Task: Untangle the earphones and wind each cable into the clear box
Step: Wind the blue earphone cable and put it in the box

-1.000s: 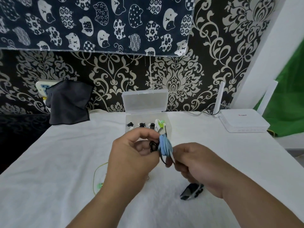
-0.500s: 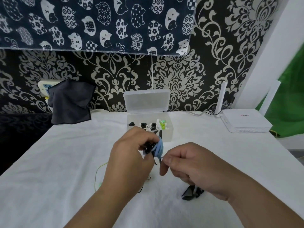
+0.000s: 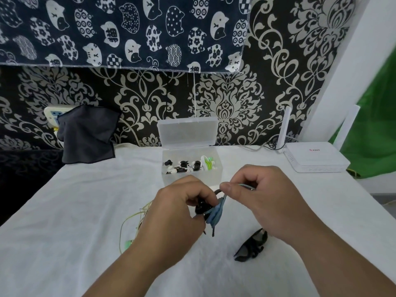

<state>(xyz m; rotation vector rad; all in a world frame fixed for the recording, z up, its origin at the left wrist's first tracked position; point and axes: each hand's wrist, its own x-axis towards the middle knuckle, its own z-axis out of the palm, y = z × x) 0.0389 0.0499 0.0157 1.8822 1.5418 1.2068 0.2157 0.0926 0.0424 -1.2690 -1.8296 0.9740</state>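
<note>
Cable coil (image 3: 216, 214) | in L hand (image 3: 177, 211) | R hand (image 3: 265, 202) pinches its strand

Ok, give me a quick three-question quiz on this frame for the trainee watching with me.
1. True or false: the clear box has its lid standing open.
2. What is in the grip of the left hand? A) the blue earphone cable, coiled; B) nothing; C) the lid.
3. Short answer: which hand pinches that cable's loose strand above the coil?

Key: 1 true. 2 A. 3 the right hand.
</note>
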